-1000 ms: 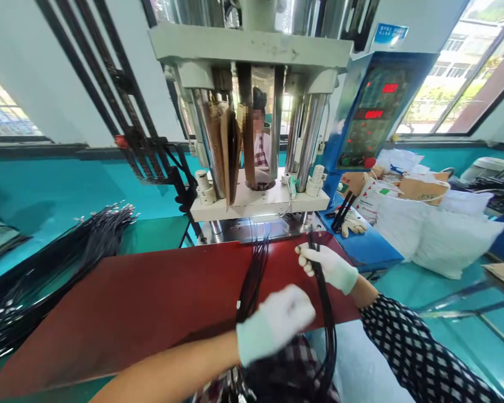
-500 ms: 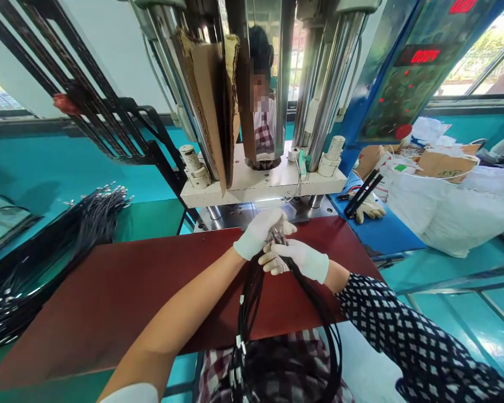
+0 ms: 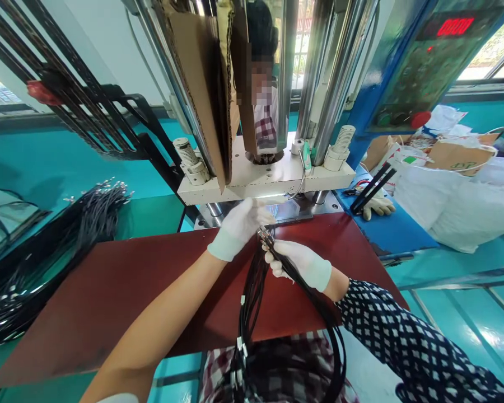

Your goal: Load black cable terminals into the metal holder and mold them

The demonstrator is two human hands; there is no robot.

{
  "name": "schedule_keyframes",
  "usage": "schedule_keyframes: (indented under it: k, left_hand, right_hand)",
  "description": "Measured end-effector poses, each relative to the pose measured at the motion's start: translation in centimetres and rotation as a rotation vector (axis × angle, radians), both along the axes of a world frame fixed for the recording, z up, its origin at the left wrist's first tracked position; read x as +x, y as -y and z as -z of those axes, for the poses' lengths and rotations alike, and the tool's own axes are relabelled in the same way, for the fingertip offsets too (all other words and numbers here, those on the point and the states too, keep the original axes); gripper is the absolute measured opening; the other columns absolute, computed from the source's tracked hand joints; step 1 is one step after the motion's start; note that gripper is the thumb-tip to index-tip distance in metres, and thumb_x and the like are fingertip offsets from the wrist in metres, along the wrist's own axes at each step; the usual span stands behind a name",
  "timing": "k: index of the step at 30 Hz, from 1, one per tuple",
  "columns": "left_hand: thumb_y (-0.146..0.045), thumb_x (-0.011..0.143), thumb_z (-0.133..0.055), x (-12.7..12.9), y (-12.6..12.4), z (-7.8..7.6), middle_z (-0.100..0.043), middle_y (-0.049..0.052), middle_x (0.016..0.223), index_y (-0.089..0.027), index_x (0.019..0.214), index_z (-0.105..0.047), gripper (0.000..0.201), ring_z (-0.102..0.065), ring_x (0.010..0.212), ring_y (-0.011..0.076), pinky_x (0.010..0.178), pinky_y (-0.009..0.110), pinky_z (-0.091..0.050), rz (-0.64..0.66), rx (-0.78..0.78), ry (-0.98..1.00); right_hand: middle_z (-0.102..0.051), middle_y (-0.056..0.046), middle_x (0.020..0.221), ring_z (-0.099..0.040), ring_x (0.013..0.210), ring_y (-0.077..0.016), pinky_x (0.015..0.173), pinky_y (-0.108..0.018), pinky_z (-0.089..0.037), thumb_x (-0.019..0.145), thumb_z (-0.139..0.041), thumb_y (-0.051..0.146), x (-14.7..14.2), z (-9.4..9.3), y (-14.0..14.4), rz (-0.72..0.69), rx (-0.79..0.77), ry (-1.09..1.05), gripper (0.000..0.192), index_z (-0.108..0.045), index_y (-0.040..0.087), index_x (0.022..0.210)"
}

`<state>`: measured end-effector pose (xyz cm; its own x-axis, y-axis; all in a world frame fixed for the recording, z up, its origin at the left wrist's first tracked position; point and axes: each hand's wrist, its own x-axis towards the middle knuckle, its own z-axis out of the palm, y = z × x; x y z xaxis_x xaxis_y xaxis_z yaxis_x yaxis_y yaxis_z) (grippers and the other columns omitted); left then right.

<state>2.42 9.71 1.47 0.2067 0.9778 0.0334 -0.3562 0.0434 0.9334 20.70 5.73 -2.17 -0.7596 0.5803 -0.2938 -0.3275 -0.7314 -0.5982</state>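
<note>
My gloved right hand is closed around a bundle of black cables, just below their shiny metal ends. The bundle loops down over my lap, and white tags show on its left strands. My gloved left hand is beside the metal ends, close to the front of the press base. Its fingers stretch out to the right, apart from the right hand, and nothing shows in them. Part of its palm side is hidden.
A press with a white plate and steel columns stands ahead, with cardboard on its left. A red-brown board lies under my hands. More black cables lie left. A glove and white sacks are right.
My left hand has moved left, away from the cable ends, and its fingers have straightened. The right hand keeps its hold on the bundle. The view has shifted slightly, and the red display reads differently.
</note>
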Motion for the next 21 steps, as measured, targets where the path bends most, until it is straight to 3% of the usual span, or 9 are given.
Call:
schedule_keyframes:
  k: [2,4,6,8,12,14,18,21]
  left_hand:
    - [-0.057,0.091,-0.048,-1.5,-0.3,0.9,-0.067,0.006,0.072,-0.013,0.094,-0.061,0.046,-0.064,0.070,0.0192,0.074,0.034,-0.052,-0.183,0.118,-0.300]
    - [-0.046,0.093,-0.046,-3.0,-0.3,2.2,-0.068,0.008,0.083,-0.015,0.093,-0.064,0.036,-0.063,0.082,0.0220,0.084,0.038,-0.049,-0.290,0.267,-0.812]
    - [-0.036,0.094,-0.045,-3.8,-0.2,3.4,-0.068,0.011,0.100,-0.015,0.098,-0.066,0.029,-0.060,0.097,0.0264,0.093,0.042,-0.043,-0.297,0.393,-1.291]
    - [-0.029,0.093,-0.045,-3.9,-0.2,4.3,-0.064,0.012,0.115,-0.015,0.110,-0.065,0.030,-0.056,0.107,0.0292,0.096,0.044,-0.041,-0.217,0.469,-1.545]
    - [-0.028,0.092,-0.048,-2.5,-1.1,4.5,-0.061,0.010,0.118,-0.019,0.119,-0.063,0.033,-0.054,0.108,0.0282,0.090,0.040,-0.043,-0.034,0.499,-1.686]
    - [-0.027,0.091,-0.049,-1.8,-1.7,4.4,-0.060,0.012,0.115,-0.018,0.113,-0.065,0.029,-0.054,0.108,0.0294,0.087,0.041,-0.043,-0.021,0.494,-1.718]
    - [-0.030,0.093,-0.048,-2.0,-1.6,4.5,-0.062,0.010,0.108,-0.019,0.106,-0.068,0.027,-0.056,0.105,0.0290,0.086,0.040,-0.042,-0.034,0.485,-1.737]
    - [-0.033,0.095,-0.048,-4.1,0.1,4.7,-0.063,0.009,0.106,-0.019,0.111,-0.067,0.029,-0.058,0.101,0.0272,0.086,0.039,-0.042,-0.039,0.473,-1.744]
  right_hand:
    - [-0.067,-0.003,0.081,-0.054,0.059,-0.0068,0.056,-0.019,-0.045,0.069,-0.084,0.033,0.1,0.1,-0.2,0.042,0.042,0.085,0.041,-0.061,0.013,0.096]
    - [-0.069,-0.006,0.083,-0.057,0.060,-0.0078,0.055,-0.019,-0.046,0.060,-0.089,0.033,0.2,0.1,-0.3,0.097,0.076,0.205,0.045,-0.058,0.013,0.086]
    - [-0.070,-0.007,0.083,-0.057,0.060,-0.0079,0.054,-0.019,-0.046,0.056,-0.091,0.032,0.2,0.0,-0.3,0.143,0.104,0.298,0.047,-0.053,0.015,0.077]
    - [-0.071,-0.008,0.082,-0.058,0.059,-0.0081,0.054,-0.019,-0.046,0.057,-0.089,0.030,0.2,-0.1,-0.3,0.155,0.129,0.339,0.045,-0.051,0.016,0.075]
    - [-0.073,-0.011,0.085,-0.063,0.064,-0.0130,0.055,-0.022,-0.050,0.067,-0.082,0.034,0.1,-0.2,-0.3,0.125,0.136,0.302,0.041,-0.058,0.015,0.094]
    - [-0.071,-0.010,0.081,-0.059,0.057,-0.0103,0.049,-0.019,-0.045,0.070,-0.080,0.036,0.1,0.0,-0.3,0.130,0.150,0.269,0.039,-0.061,0.013,0.095]
    - [-0.057,0.001,0.061,-0.036,0.042,-0.0015,0.038,-0.014,-0.027,0.079,-0.076,0.040,0.4,0.2,-0.5,0.102,0.075,0.220,0.036,-0.064,0.009,0.091]
    - [-0.062,-0.004,0.070,-0.046,0.049,-0.0040,0.043,-0.013,-0.036,0.083,-0.074,0.031,1.1,-0.2,-0.5,0.066,0.006,0.232,0.029,-0.064,0.009,0.098]
